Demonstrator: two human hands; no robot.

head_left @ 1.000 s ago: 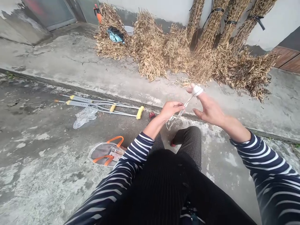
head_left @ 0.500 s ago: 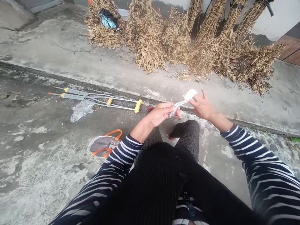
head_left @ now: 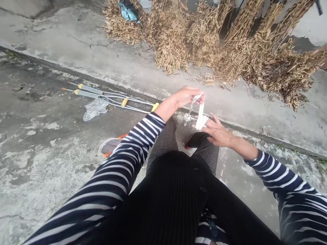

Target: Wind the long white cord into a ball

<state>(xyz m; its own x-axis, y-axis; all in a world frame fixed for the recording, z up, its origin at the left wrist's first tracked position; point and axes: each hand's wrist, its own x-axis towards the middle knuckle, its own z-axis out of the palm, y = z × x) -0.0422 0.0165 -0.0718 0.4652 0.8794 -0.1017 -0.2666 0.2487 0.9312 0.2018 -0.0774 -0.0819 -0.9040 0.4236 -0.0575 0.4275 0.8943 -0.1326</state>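
Observation:
My left hand point(head_left: 187, 96) is raised in front of me, its fingers pinched on the free end of a white bandage strip point(head_left: 201, 110). The strip runs down to my right hand point(head_left: 217, 131), where it is wound round the forefinger point(head_left: 200, 123). The other fingers of the right hand are spread apart. A loose loop of the strip hangs below the left hand. Both arms wear dark sleeves with white stripes. My legs in dark trousers stretch out beneath the hands.
A pair of metal crutches point(head_left: 112, 99) with yellow pads lies on the wet concrete at left, beside a crumpled clear plastic bag point(head_left: 94, 109). A transparent bag with orange handles point(head_left: 111, 146) lies by my left elbow. Bundles of dry brown plants point(head_left: 204, 37) lean along the wall behind a kerb.
My left hand has risen and now holds the strip above the right hand. The right hand has dropped lower and turned, so the strip now runs nearly vertically. The view has tilted down.

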